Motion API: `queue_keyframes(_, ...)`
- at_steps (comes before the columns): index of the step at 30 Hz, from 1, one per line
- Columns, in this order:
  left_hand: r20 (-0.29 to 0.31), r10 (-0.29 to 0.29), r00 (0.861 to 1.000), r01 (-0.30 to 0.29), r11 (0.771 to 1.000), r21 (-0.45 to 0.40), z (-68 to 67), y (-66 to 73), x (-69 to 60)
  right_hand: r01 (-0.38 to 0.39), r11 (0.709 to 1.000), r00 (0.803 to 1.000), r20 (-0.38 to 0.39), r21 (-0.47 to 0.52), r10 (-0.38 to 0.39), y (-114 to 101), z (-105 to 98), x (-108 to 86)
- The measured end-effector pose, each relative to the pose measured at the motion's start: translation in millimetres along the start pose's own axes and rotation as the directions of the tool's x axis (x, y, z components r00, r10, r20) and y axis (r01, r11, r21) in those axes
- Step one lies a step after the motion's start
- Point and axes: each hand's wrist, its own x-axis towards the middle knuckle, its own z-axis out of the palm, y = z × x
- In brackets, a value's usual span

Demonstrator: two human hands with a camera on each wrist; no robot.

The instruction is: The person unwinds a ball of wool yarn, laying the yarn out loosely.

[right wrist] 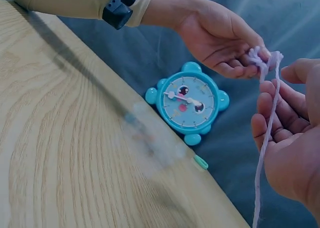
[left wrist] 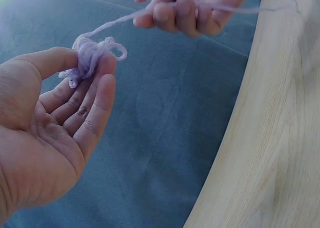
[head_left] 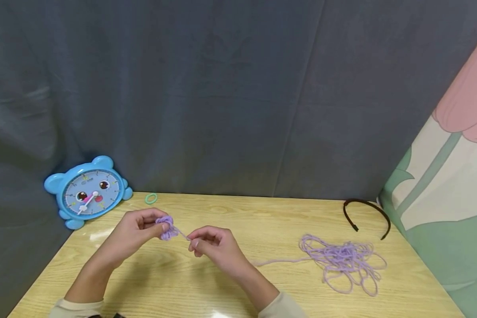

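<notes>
Between thumb and fingers, my left hand (head_left: 133, 236) pinches a small wound bundle of lilac yarn (head_left: 168, 229). A strand runs from this bundle to my right hand (head_left: 218, 247), whose thumb and fingertips hold it just to the right. In the left wrist view the bundle (left wrist: 90, 57) shows loose loops sticking out past the fingertips. The strand (right wrist: 265, 148) crosses the right palm and hangs down in the right wrist view. It leads over the table to a loose heap of the same yarn (head_left: 346, 258) at the right.
A blue animal-shaped clock (head_left: 91, 194) leans at the table's back left, with a small green ring (head_left: 151, 198) beside it. A black headband (head_left: 367, 203) lies at the back right. Behind the wooden table (head_left: 175, 287) hangs a dark curtain (head_left: 222, 97).
</notes>
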Motion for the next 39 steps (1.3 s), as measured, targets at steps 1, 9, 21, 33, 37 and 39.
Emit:
queue_keyframes(1, -0.002, -0.002, 1.0, 0.002, 1.0, 0.002, 0.1, 0.2, -0.1, 0.004, 1.0, 1.0, 0.005, -0.009, -0.004, -0.4, -1.2, -1.7)
queue_keyframes(9, 0.003, -0.007, 1.0, 0.007, 1.0, 0.003, 1.0, -1.1, 0.9, 0.055, 0.996, 0.998, -0.012, -0.064, -0.056, -5.9, -16.8, -11.9)
queue_keyframes(21, 0.032, -0.005, 0.999, 0.005, 1.0, 0.003, -0.8, 0.2, 0.8, 0.081, 0.996, 0.986, -0.141, -0.048, -0.087, -22.2, -54.0, -23.1)
queue_keyframes(33, 0.008, -0.041, 0.999, 0.041, 0.999, 0.023, -2.1, 1.5, 0.7, 0.228, 0.974, 0.946, -0.238, 0.011, -0.219, -41.0, -93.6, -37.8)
queue_keyframes(37, 0.014, -0.034, 0.999, 0.034, 0.999, 0.023, -3.1, 0.4, 0.5, 0.227, 0.974, 0.937, -0.27, -0.007, -0.22, -44.4, -99.2, -40.7)
queue_keyframes(39, 0.014, -0.034, 0.999, 0.034, 0.999, 0.024, -3.1, -0.4, 0.7, 0.239, 0.971, 0.932, -0.283, 0.004, -0.228, -46.4, -102.5, -41.5)
